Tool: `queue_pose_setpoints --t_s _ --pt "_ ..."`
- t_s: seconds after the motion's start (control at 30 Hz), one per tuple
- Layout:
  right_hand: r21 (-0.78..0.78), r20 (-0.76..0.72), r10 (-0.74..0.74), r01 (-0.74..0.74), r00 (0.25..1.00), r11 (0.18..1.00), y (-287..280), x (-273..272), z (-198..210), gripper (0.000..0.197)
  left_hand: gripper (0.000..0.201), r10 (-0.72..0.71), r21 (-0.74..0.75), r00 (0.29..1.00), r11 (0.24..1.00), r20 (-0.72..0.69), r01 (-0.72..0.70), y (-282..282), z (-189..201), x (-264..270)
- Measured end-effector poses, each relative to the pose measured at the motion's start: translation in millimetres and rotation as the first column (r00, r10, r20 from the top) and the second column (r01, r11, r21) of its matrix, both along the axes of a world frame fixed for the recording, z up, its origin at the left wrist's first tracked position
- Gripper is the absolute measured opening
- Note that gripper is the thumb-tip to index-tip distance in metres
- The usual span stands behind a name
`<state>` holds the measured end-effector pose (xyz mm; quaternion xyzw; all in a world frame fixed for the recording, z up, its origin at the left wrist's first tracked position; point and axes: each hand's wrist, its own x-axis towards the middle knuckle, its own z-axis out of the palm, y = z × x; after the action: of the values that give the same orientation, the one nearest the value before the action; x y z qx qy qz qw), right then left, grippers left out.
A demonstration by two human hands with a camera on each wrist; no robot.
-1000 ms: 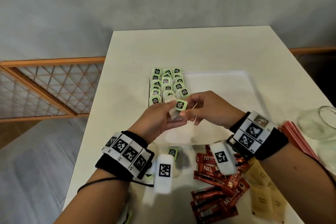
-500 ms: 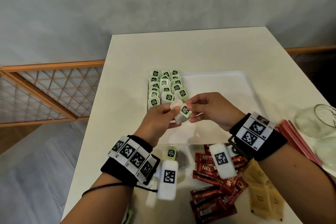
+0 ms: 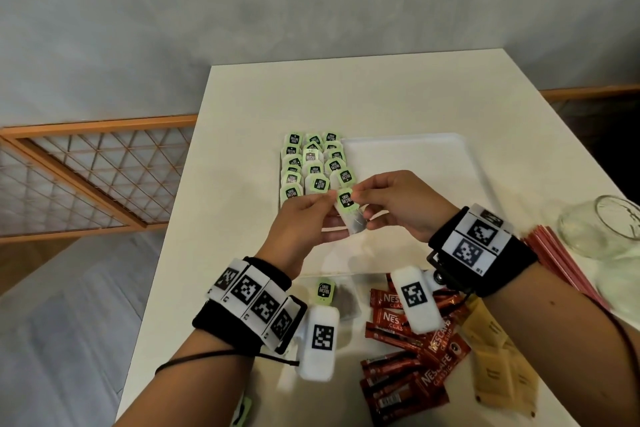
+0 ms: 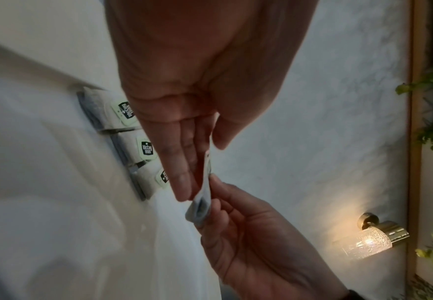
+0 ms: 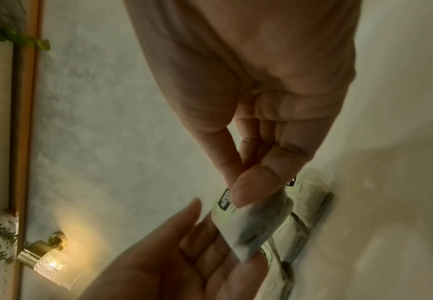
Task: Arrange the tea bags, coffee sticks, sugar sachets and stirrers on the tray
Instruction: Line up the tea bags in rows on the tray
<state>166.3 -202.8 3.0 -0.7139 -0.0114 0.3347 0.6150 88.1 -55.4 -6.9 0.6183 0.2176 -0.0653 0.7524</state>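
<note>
A tea bag (image 3: pixel 349 215) with a green tag hangs between my two hands above the white tray's (image 3: pixel 426 163) near left part. My right hand (image 3: pixel 360 199) pinches its tagged end between thumb and fingers (image 5: pixel 254 182). My left hand (image 3: pixel 320 215) lies under the pouch (image 4: pixel 201 203) with straight fingers (image 4: pixel 182 172), the thumb a little apart from it. Several tea bags (image 3: pixel 313 165) lie in three neat rows along the tray's left side. One more tea bag (image 3: pixel 329 293) lies on the table in front of the tray.
Red coffee sticks (image 3: pixel 415 360) are heaped on the table near me. Tan sugar sachets (image 3: pixel 498 357) lie to their right. Red stirrers (image 3: pixel 561 260) lie beside a glass jar (image 3: pixel 602 229) at the right edge. A wooden lattice railing (image 3: pixel 86 177) stands left of the table.
The tea bag has been turned between my hands: its tag now faces up at the far end and the pouch points toward me. Both hands stayed over the tray.
</note>
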Motion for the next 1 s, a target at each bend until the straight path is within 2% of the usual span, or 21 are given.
queue_pose_setpoints --t_s 0.17,0.3,0.37,0.43,0.5,0.57,0.63,0.77,0.87,1.0 --pt "-0.042 0.152 0.085 -0.080 0.985 0.996 2.8 -0.8 0.1 0.017 0.020 -0.075 0.147 0.996 0.987 0.044 0.067 6.6 -7.1 -2.2" --pt "-0.186 0.256 0.201 -0.156 0.945 0.970 6.3 6.6 3.3 0.005 0.014 -0.097 0.218 0.995 0.972 0.029 0.088 14.8 -5.9 -0.1" --pt "-0.249 0.253 0.259 -0.196 0.932 0.949 7.2 11.7 2.1 0.007 0.011 -0.074 0.281 0.997 0.957 0.014 0.067 27.8 -4.6 3.1" --pt "-0.306 0.189 0.350 -0.283 0.918 0.909 8.6 13.6 -1.9 0.008 0.008 -0.012 0.366 0.999 0.931 0.032 0.000 48.5 -3.9 7.5" --pt "-0.349 0.136 0.406 -0.340 0.903 0.873 12.7 13.3 -7.3 0.008 0.005 0.049 0.484 0.998 0.873 0.048 -0.066 71.3 -6.1 11.7" --pt "-0.354 0.137 0.386 -0.319 0.912 0.879 19.3 16.3 -13.0 0.008 0.003 0.065 0.613 0.997 0.786 0.040 -0.076 86.9 -12.0 14.8" --pt "-0.358 0.177 0.326 -0.248 0.929 0.900 28.7 23.3 -18.0 0.007 0.013 0.039 0.718 0.999 0.696 -0.011 -0.019 93.5 -20.5 18.0" --pt "-0.422 0.267 0.276 -0.145 0.923 0.895 48.1 35.4 -21.9 0.006 0.017 -0.024 0.814 0.989 0.565 -0.147 0.135 88.8 -31.3 21.5" --pt "-0.413 0.278 0.232 -0.102 0.932 0.905 58.5 41.7 -22.9 0.008 0.029 -0.043 0.835 0.985 0.526 -0.166 0.164 83.2 -34.1 23.2" --pt "-0.374 0.280 0.170 -0.056 0.945 0.926 67.6 43.9 -23.4 0.011 0.027 -0.053 0.852 0.982 0.491 -0.179 0.182 78.7 -36.1 25.4"
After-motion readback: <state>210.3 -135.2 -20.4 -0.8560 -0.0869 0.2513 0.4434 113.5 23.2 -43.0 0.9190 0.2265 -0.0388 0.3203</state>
